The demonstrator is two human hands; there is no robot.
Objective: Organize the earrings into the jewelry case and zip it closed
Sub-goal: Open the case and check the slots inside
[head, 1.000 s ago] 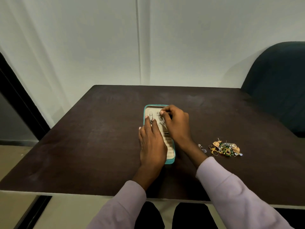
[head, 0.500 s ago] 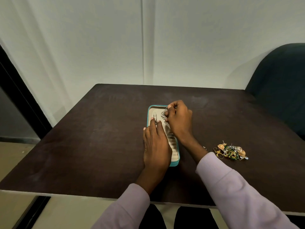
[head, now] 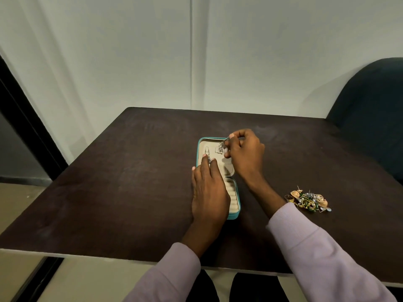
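A small teal zip-around jewelry case with a cream padded lining lies open in the middle of a dark brown counter, its long side running away from the viewer. The far half of the lining is flat and the near half has rolled ridges. One slim silver drop earring already sits on the far left of the lining.

The left hand lies flat over the near half of the case, fingers straight and close together, pressing it down, with the fingertips just touching that earring. The right hand hovers over the far right corner of the case, thumb and forefinger pinching a sparkly silver dangling earring, which hangs against the lining there. Whether its post is already through the lining cannot be told.

To the right and nearer, well apart from the case, a tangled pile of gold, green and silver earrings rests on the counter beside a pale lilac sleeve.

The task looks to be at an early stage: one earring placed, a second being fitted, most of the pile untouched, and the case not yet zipped.

A dark teal upholstered chair stands at the far right.
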